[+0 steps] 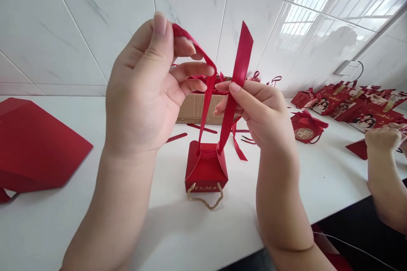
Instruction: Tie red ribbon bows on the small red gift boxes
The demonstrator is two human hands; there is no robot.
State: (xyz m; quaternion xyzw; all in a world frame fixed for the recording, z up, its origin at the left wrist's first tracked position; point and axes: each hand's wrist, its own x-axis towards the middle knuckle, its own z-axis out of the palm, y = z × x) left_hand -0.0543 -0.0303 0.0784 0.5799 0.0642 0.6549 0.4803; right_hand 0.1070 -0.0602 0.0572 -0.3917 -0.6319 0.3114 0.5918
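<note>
Rising upright from the small red box point(206, 173) on the surface point(237, 207), the ribbon point(241, 65) has two lengths: we pinch one in our left hand point(144, 80), one in our right hand point(265, 106), nearer the box, which lies below, between both. A carton point(193, 108) stands beyond.
</note>
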